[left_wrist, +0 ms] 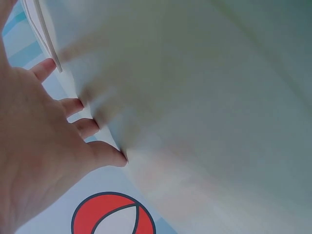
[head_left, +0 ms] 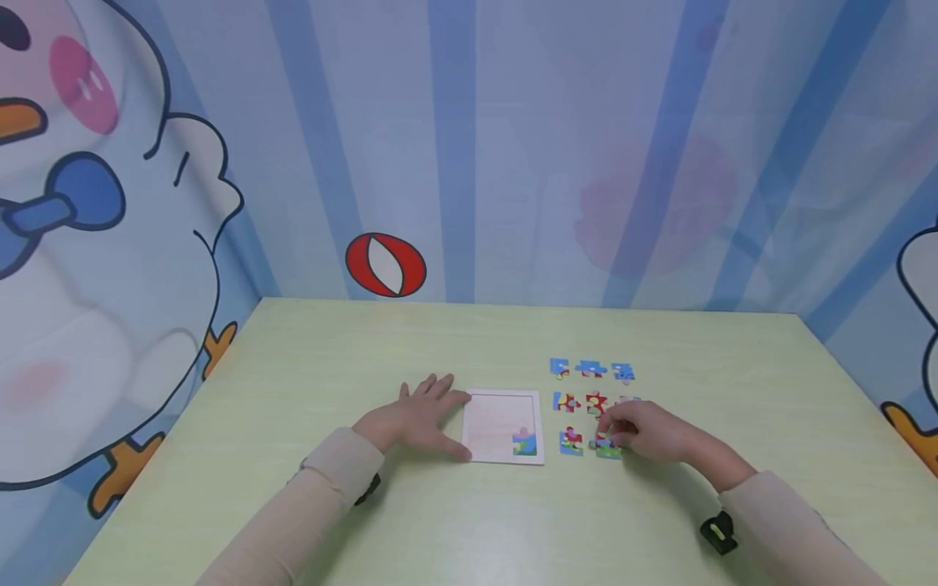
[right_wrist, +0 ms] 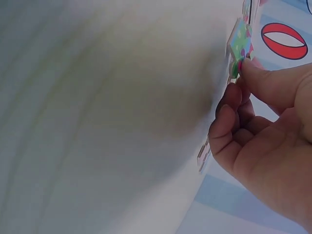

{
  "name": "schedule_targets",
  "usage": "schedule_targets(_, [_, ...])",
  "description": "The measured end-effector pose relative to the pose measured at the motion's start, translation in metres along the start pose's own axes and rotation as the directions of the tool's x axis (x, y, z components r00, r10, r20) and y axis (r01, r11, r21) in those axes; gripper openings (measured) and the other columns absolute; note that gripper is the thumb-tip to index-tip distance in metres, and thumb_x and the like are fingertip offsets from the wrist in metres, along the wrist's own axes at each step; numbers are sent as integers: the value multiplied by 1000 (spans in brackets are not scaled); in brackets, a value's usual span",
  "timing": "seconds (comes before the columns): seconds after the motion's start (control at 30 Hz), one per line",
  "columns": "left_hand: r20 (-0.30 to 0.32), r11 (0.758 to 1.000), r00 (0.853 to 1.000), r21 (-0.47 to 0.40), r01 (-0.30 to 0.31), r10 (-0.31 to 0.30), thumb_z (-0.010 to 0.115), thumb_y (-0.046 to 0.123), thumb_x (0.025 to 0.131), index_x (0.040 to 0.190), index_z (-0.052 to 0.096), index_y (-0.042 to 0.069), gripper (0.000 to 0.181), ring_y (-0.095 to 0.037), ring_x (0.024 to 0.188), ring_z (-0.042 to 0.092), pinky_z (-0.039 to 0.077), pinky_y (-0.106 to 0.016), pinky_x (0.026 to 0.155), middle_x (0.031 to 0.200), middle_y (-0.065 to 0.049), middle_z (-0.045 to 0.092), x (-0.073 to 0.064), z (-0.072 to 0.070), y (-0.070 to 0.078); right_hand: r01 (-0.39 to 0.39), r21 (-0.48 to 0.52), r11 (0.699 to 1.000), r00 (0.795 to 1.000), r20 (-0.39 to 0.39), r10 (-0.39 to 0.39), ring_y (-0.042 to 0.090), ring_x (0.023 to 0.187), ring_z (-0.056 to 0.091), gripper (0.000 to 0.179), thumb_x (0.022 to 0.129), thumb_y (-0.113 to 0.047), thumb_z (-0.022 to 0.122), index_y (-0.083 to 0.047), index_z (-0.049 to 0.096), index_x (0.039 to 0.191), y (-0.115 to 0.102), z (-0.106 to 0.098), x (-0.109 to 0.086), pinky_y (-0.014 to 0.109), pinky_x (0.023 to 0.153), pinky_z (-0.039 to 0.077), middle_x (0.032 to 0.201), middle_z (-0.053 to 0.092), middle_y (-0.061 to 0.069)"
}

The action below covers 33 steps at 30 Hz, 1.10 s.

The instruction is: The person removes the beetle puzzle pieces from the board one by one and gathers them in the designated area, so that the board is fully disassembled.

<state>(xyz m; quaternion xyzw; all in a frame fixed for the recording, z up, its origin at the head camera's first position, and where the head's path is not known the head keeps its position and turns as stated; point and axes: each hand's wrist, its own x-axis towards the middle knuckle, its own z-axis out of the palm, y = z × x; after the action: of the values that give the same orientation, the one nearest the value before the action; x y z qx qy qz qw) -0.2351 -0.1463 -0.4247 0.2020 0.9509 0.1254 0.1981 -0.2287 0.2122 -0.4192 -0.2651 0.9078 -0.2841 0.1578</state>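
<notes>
A white square puzzle tray [head_left: 493, 417] lies flat on the table, with one blue-and-green jigsaw piece [head_left: 524, 444] in its lower right corner. My left hand [head_left: 416, 417] is spread at the tray's left side, thumb and index finger touching its edge. In the left wrist view its fingertips rest on the tabletop, one against the tray edge [left_wrist: 43, 29]. To the right of the tray, my right hand [head_left: 652, 431] pinches a green-and-blue jigsaw piece [right_wrist: 240, 44] between thumb and index finger; its other fingers are curled. This piece appears tilted in the right wrist view.
Loose jigsaw pieces lie in rows right of the tray: a blue top row [head_left: 590, 369], a red-and-yellow middle row [head_left: 567, 402] partly behind my right hand, and a lower piece [head_left: 571, 441]. A printed curtain [head_left: 513, 163] hangs behind the table [head_left: 352, 342].
</notes>
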Motion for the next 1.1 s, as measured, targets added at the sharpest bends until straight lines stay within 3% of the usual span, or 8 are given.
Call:
schedule_targets(0.53, [0, 1000, 1000, 0, -3, 3, 69, 59, 78, 149, 34, 23, 87, -34, 148, 3, 5, -66, 112, 162, -10, 11, 1, 1, -1, -22, -15, 1000, 1000, 18, 22, 14, 75, 45, 14, 91, 4, 58, -8, 64, 95, 1, 0, 3, 25, 64, 40, 80, 53, -2])
schedule_targets(0.7, [3, 1000, 1000, 0, -1, 1, 69, 60, 78, 149, 34, 24, 87, -34, 148, 3, 5, -66, 112, 162, -10, 11, 2, 3, -2, -9, -24, 1000, 1000, -10, 8, 15, 74, 45, 13, 91, 3, 57, -5, 63, 98, -3, -4, 4, 25, 63, 40, 80, 53, -1])
schedule_targets(0.97, [4, 1000, 1000, 4, 3, -3, 69, 60, 77, 149, 33, 24, 88, -35, 148, 3, 5, -66, 112, 162, -10, 10, 4, 4, -3, 79, -50, 996, 994, -67, -82, 13, 78, 46, 13, 92, -1, 59, -2, 64, 105, -24, -10, 13, 26, 67, 43, 86, 55, -1])
schedule_targets(1.1, [-3, 1000, 1000, 2, 4, -4, 69, 61, 77, 149, 34, 24, 88, -35, 148, 3, 5, -66, 112, 162, -10, 11, 5, 4, -3, 119, -11, 993, 991, -66, -119, 13, 78, 47, 16, 92, -2, 60, -1, 63, 108, -38, -7, 21, 27, 68, 44, 86, 55, -1])
